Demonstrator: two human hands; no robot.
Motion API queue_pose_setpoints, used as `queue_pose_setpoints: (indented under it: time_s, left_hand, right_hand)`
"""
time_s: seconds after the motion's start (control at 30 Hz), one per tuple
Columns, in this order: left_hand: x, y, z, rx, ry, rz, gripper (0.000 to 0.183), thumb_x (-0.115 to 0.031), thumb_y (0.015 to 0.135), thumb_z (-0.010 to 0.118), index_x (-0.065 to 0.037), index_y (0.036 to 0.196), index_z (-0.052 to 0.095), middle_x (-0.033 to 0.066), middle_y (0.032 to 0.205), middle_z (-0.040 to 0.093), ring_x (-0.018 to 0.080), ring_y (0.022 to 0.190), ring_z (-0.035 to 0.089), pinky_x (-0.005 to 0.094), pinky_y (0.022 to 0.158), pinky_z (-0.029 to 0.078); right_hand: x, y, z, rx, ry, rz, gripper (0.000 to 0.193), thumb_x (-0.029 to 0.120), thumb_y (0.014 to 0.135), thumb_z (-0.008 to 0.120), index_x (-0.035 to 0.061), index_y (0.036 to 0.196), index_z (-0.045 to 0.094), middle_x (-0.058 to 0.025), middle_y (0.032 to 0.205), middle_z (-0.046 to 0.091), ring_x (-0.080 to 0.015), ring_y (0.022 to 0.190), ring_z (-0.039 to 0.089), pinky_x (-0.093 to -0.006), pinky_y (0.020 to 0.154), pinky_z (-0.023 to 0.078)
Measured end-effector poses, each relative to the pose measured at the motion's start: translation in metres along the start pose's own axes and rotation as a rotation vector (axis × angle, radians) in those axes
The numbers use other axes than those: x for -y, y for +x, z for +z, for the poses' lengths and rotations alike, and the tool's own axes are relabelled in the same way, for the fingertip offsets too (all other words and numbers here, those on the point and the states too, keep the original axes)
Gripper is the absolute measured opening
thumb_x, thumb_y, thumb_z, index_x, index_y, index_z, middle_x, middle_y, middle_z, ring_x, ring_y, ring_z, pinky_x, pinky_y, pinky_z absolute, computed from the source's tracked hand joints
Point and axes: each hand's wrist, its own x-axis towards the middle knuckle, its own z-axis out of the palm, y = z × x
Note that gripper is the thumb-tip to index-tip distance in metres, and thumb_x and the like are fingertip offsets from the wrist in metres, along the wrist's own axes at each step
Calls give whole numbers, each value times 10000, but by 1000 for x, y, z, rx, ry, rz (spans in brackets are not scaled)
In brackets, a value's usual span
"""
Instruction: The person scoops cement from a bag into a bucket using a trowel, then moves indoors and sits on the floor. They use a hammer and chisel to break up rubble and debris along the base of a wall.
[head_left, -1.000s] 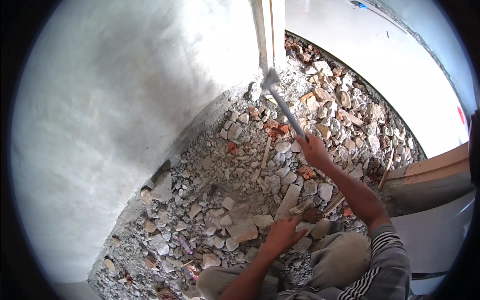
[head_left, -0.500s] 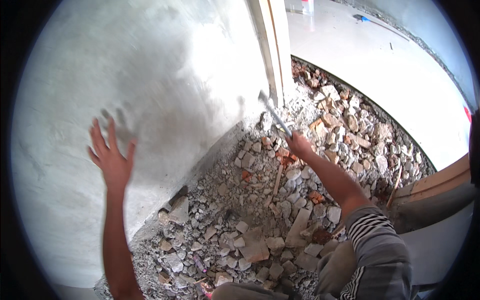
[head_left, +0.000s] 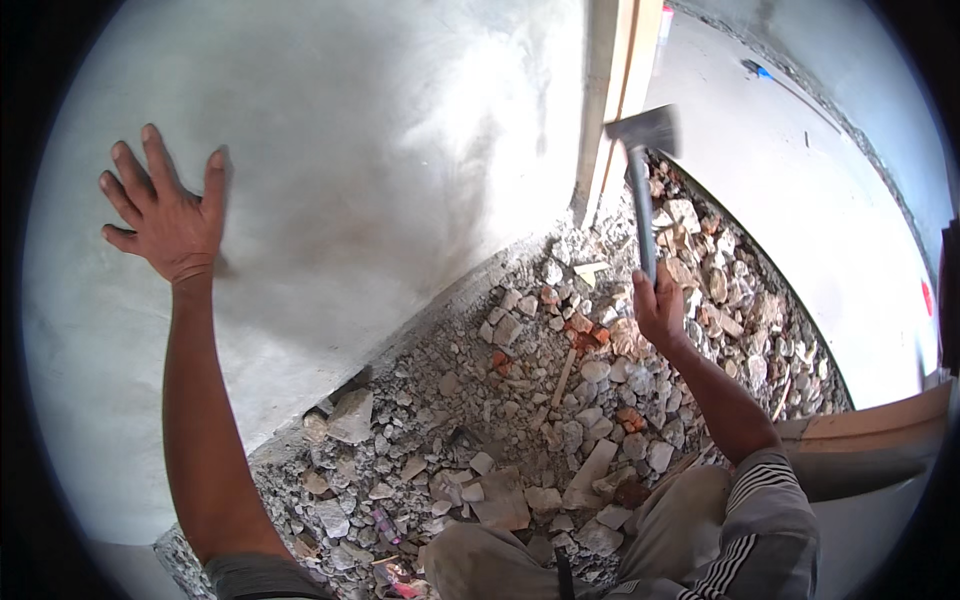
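My left hand (head_left: 172, 212) rests flat against the smooth grey plastered wall (head_left: 400, 90), its fingers spread wide. In my right hand (head_left: 662, 306) is a hatchet (head_left: 641, 205), gripped low on its dark grey handle. The tool stands nearly upright, its head in front of the lower part of the wooden door frame (head_left: 622, 60); the head is slightly blurred. Beneath both arms spreads broken rubble (head_left: 450, 400) of grey stones, concrete chunks and reddish brick pieces, running up to the wall's base.
Beyond the doorway lies a pale smooth floor (head_left: 750, 180) with a long-handled tool with a blue part (head_left: 763, 72). A second piece of wooden frame (head_left: 870, 428) is at the right. My knees (head_left: 490, 562) are bent over the rubble, near a small purple item (head_left: 385, 525).
My left hand has moved up and left, onto the wall. The right hand has shifted right, and the hatchet has swung from leaning toward the wall's foot to nearly upright.
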Motion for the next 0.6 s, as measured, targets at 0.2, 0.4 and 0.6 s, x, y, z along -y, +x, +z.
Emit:
queue_pose_setpoints:
  time_s: [0.2, 0.4, 0.6]
  left_hand:
    - [-1, 1, 0, -4, -38, -33, 824, -755, 803, 441, -322, 1479, 255, 41, 1543, 185, 324, 1418, 125, 683, 1022, 110]
    - [3, 1, 0, 53, 11, -43, 834, -734, 791, 473, -318, 1480, 255, 44, 1543, 184, 338, 1399, 178, 685, 1016, 116]
    - [-1, 3, -1, 46, 5, -60, 838, -744, 794, 462, -315, 1481, 249, 46, 1554, 159, 345, 1418, 145, 674, 1042, 105]
  right_hand:
    - [-66, 25, 66, 102, -40, 50, 238, 250, 949, 517, 18, 896, 506, -80, 654, 575, -184, 573, 583, -341, 479, 445]
    - [-121, -37, 95, 690, -636, 178, 465, 451, 883, 507, 40, 1085, 592, -249, 927, 626, -406, 826, 626, -514, 737, 484]
    - [-20, -35, 60, 302, -267, 83, 402, 374, 928, 532, -19, 872, 591, -137, 611, 565, -273, 563, 594, -435, 542, 462]
